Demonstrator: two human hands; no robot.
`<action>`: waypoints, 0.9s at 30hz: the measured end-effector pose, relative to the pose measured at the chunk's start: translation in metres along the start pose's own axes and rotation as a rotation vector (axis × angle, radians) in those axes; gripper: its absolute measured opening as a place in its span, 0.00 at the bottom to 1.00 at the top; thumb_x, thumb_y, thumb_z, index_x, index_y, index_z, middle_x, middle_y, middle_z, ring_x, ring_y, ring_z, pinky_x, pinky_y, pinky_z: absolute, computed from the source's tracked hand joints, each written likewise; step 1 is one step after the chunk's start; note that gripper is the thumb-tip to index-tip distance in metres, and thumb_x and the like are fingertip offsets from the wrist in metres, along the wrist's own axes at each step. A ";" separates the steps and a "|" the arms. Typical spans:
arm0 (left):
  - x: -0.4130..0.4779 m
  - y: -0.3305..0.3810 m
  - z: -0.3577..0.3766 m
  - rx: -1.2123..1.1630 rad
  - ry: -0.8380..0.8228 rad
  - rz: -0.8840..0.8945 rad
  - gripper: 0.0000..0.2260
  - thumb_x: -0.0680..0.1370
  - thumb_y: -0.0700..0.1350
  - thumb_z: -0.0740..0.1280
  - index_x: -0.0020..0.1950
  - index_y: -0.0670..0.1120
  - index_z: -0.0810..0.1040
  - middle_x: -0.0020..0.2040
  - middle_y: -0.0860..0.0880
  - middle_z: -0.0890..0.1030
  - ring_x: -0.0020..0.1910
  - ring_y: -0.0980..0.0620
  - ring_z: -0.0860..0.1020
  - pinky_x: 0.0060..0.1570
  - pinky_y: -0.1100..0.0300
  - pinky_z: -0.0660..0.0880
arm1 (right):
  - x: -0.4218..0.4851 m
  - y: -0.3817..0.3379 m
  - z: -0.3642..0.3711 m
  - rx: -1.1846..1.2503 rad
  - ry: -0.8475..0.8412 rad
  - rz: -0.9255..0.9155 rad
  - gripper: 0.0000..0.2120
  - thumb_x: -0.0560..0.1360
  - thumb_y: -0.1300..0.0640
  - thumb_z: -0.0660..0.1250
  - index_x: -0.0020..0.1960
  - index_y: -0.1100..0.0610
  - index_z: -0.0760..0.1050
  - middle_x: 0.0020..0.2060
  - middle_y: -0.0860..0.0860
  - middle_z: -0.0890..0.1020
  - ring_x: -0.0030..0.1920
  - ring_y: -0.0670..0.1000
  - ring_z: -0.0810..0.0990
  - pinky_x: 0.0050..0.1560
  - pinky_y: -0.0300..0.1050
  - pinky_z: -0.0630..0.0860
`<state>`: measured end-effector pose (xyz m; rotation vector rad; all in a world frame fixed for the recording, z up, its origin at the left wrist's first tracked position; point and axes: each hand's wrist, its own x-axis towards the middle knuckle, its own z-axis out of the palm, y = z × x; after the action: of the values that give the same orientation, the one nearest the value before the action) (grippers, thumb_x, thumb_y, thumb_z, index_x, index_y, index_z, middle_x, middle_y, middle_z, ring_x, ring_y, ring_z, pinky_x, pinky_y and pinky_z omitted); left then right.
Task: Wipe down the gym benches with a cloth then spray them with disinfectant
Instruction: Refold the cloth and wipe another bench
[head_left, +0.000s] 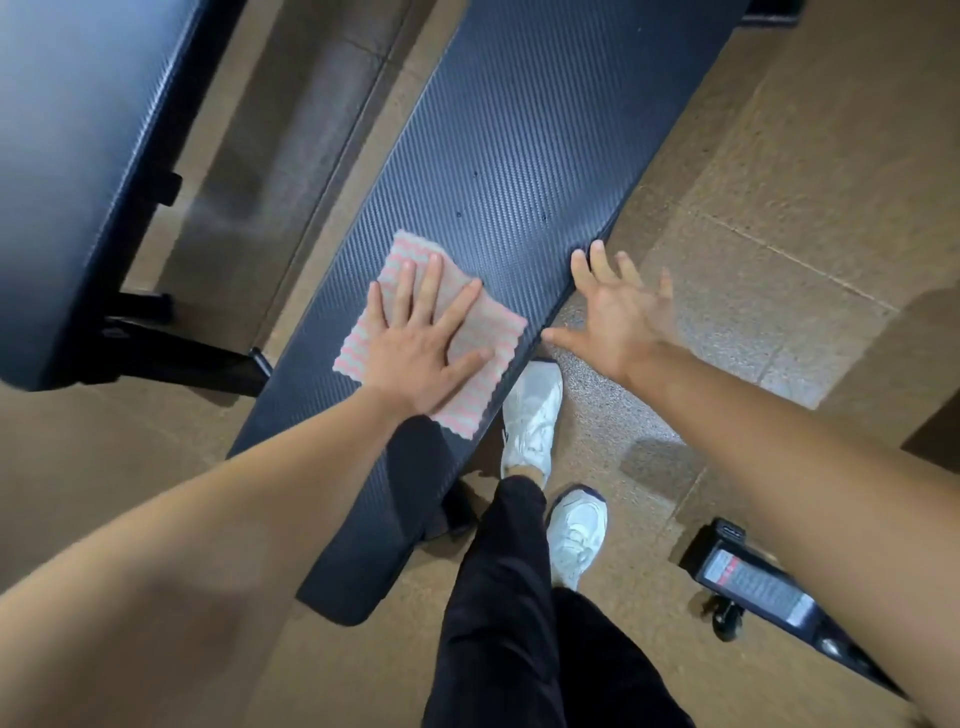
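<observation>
A long dark bench (509, 156) with a ribbed black pad runs diagonally from the lower middle to the top right. A pink and grey striped cloth (488, 322) lies flat on the pad. My left hand (421, 343) presses on the cloth with flat, spread fingers. My right hand (613, 306) is off the pad's right edge, fingers apart, its fingertips at the bench's rim, holding nothing. No spray bottle is in view.
A second dark padded bench (78, 156) stands at the left with its black frame foot (171, 353) on the floor. My legs and white shoes (535, 415) are beside the near bench. A black machine base with a label (758, 587) sits at the lower right on the brown floor.
</observation>
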<state>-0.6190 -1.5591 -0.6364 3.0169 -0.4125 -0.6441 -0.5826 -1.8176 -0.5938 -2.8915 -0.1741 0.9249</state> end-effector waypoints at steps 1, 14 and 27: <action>0.014 -0.006 -0.007 -0.011 -0.017 -0.051 0.35 0.78 0.74 0.43 0.83 0.64 0.41 0.85 0.45 0.40 0.83 0.40 0.39 0.78 0.32 0.39 | 0.000 0.003 -0.002 0.000 -0.011 -0.008 0.47 0.76 0.28 0.60 0.83 0.50 0.44 0.83 0.50 0.47 0.82 0.57 0.49 0.76 0.71 0.53; 0.095 -0.010 -0.048 -0.123 0.017 -0.193 0.35 0.82 0.69 0.42 0.85 0.55 0.41 0.85 0.41 0.41 0.83 0.34 0.41 0.76 0.28 0.41 | 0.015 0.028 -0.052 0.163 0.001 -0.063 0.26 0.81 0.41 0.63 0.75 0.49 0.70 0.67 0.56 0.79 0.64 0.58 0.77 0.62 0.53 0.72; 0.068 0.077 -0.017 -0.043 0.060 0.198 0.34 0.83 0.69 0.49 0.85 0.56 0.49 0.85 0.43 0.48 0.83 0.34 0.45 0.75 0.26 0.48 | 0.102 0.088 -0.098 0.138 0.127 0.113 0.50 0.73 0.38 0.73 0.83 0.52 0.47 0.83 0.50 0.43 0.82 0.58 0.48 0.78 0.63 0.56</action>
<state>-0.5718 -1.6516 -0.6417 2.8961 -0.6742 -0.5400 -0.4362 -1.8961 -0.5846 -2.8438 0.0612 0.7345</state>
